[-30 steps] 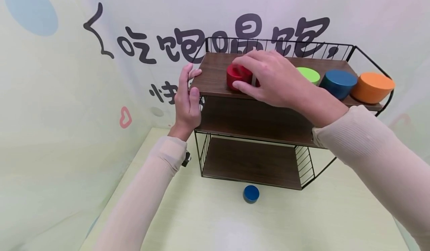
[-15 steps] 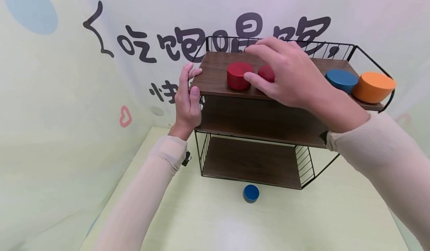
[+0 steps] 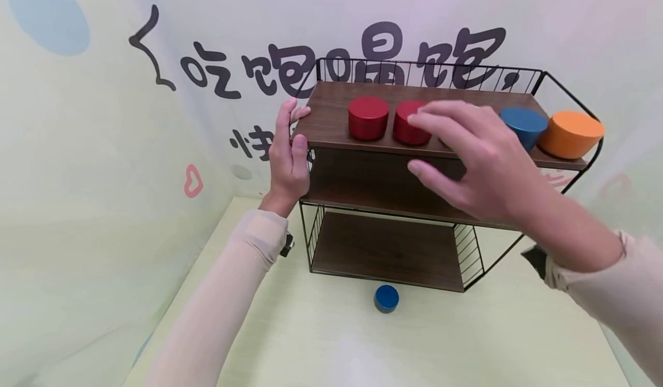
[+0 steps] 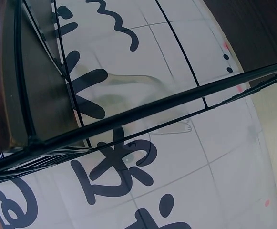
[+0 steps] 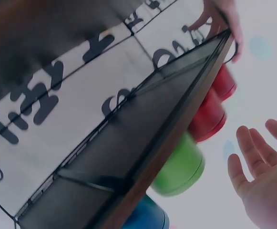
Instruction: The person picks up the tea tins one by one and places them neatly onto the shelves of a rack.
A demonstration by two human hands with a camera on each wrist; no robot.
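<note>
My left hand (image 3: 289, 165) grips the upper left end of a three-tier shelf rack (image 3: 331, 107) with brown boards and a black wire frame. On its top board stand two red round tins, one (image 3: 368, 119) at the left and one (image 3: 406, 132) beside it. A green tin (image 5: 180, 167) follows, mostly hidden behind my right hand in the head view. Farther right are a blue tin (image 3: 524, 123) and an orange tin (image 3: 572, 135). In front of the top board my right hand (image 3: 484, 159) is held with fingers spread, holding nothing, apart from the tins in the right wrist view.
A small blue tin (image 3: 386, 298) rests on the pale table (image 3: 290, 329) before the rack. The lower boards (image 3: 388, 249) bear nothing visible. A printed white curtain (image 3: 155, 145) hangs behind and at the left.
My right hand has left the left red tin and drawn back to the right and towards me, uncovering both red tins. My left hand keeps its place on the rack.
</note>
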